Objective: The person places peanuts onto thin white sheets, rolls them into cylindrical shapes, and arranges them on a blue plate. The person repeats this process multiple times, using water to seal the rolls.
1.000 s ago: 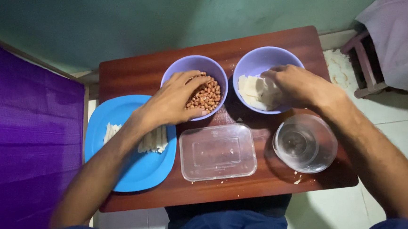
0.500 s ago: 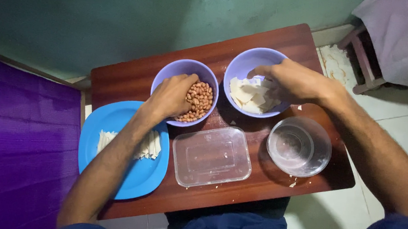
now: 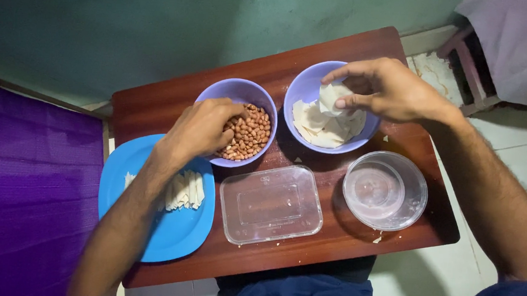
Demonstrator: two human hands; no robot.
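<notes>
From the head view I see a small brown wooden table (image 3: 156,108) set against a green wall, with my two bare arms reaching over it. My left hand (image 3: 200,129) dips into the left purple bowl (image 3: 218,96), its fingers curled down into the heap of peanuts (image 3: 249,135); the fingertips are buried among the nuts, so I cannot tell whether they have closed on any. My right hand (image 3: 389,88) hovers over the right purple bowl (image 3: 301,86), thumb and forefinger pinched narrow on a thin white wrapper sheet (image 3: 330,100), which it holds lifted a little above the stack of white sheets (image 3: 319,127) lying in that bowl. The two bowls stand side by side along the far edge of the table, just apart. Near the left edge sits a blue plate (image 3: 176,234), overhanging the table's rim, with a row of pale rolled sticks (image 3: 185,189) lying on it, partly under my left forearm. In the middle, close to me, is a clear rectangular plastic container (image 3: 271,204), lying flat. To its right stands a round clear plastic tub (image 3: 386,191), below the bowl of sheets. A purple cloth (image 3: 29,188) covers the floor on the left, and a wooden stool with a pale cloth (image 3: 513,47) stands at the upper right.
</notes>
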